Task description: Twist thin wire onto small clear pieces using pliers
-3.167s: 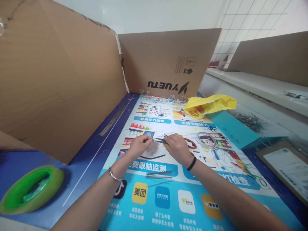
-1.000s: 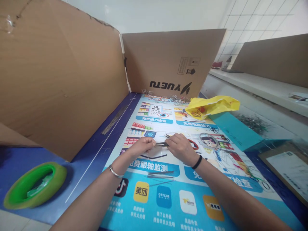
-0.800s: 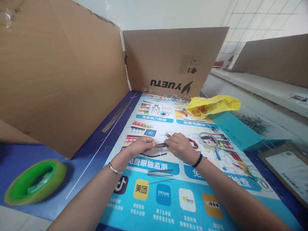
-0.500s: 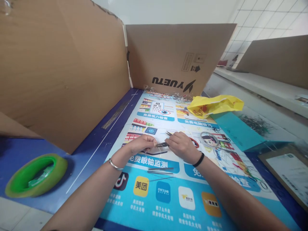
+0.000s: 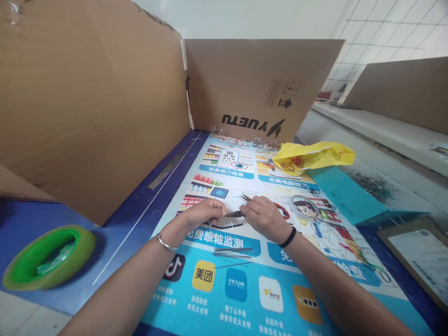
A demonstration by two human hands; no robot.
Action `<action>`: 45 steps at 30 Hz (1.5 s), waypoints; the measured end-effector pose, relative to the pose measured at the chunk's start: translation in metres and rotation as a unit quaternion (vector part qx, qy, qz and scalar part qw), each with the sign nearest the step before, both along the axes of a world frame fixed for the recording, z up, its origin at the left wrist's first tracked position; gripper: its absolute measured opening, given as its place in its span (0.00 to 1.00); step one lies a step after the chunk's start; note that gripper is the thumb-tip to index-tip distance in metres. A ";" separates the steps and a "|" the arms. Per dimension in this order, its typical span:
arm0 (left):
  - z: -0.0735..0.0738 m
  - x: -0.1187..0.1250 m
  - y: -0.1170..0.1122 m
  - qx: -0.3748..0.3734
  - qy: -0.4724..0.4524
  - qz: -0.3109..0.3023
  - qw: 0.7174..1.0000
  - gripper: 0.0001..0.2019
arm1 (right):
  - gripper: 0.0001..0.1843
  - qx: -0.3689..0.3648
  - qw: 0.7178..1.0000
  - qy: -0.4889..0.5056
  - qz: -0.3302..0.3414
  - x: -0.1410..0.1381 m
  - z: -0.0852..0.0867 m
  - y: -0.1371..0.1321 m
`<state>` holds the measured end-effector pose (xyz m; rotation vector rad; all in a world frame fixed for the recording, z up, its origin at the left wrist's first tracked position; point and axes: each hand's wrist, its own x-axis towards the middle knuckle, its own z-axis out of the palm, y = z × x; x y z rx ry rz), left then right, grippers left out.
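The right hand (image 5: 261,215), with a black band at its wrist, is closed around a slender, dark, plier-like metal tool (image 5: 234,214). The left hand (image 5: 210,210), marked by a silver bangle, is brought close opposite it, with thumb and forefinger pinched together. By that pinch a thin, pale, wire-like strand (image 5: 211,223) seems to be held; its end is too small to be made out for certain. The strand is seen to droop below the fingers in a faint loop, just above a blue-and-white printed sheet (image 5: 189,322) laid over the table (image 5: 115,247).

The tool is held with its long axis nearly level, running from right to left across the gap, and its tip is pointed at the left fingertips. The tip is carried right up to the pinch, so the strand lies nearer to the left hand and is reached by the right only through the tool. Whether the strand is gripped between the tool's tips, or merely touched by them, cannot be told. A second dark, pointed metal end (image 5: 246,197) is seen above the right fingers, directed up and away; its body is hidden by the hand.

Nearer the body, below both hands, a small bundle of thin, dark, straight strips (image 5: 233,252) is laid crosswise on the sheet.
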<state>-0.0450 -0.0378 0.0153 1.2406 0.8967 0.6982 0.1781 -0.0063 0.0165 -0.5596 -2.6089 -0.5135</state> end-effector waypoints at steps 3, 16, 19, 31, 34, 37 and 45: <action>0.000 0.000 0.000 0.014 -0.005 -0.004 1.000 0.08 | 0.10 -0.005 1.000 0.002 -0.003 0.000 0.000 0.001; -0.007 0.004 0.004 0.051 -0.007 0.084 0.995 0.10 | 0.06 -0.299 0.948 0.087 -0.070 -0.006 -0.006 0.003; -0.007 0.004 0.004 0.027 -0.018 0.088 0.996 0.10 | 0.07 -0.369 0.921 0.103 -0.076 -0.006 -0.005 0.003; -0.007 0.008 0.004 0.030 0.026 0.129 0.991 0.10 | 0.08 -0.405 0.904 0.114 -0.069 -0.008 -0.011 0.007; -0.007 0.008 0.004 0.030 0.031 0.132 0.990 0.09 | 0.07 -0.379 0.917 0.108 -0.066 -0.008 -0.008 0.006; -0.006 0.009 0.003 0.032 0.018 0.136 0.990 0.09 | 0.07 -0.349 0.929 0.101 -0.074 -0.007 -0.005 0.005; -0.005 0.010 0.003 0.047 0.033 0.137 0.989 0.10 | 0.06 -0.368 0.921 0.100 -0.075 -0.005 -0.002 0.005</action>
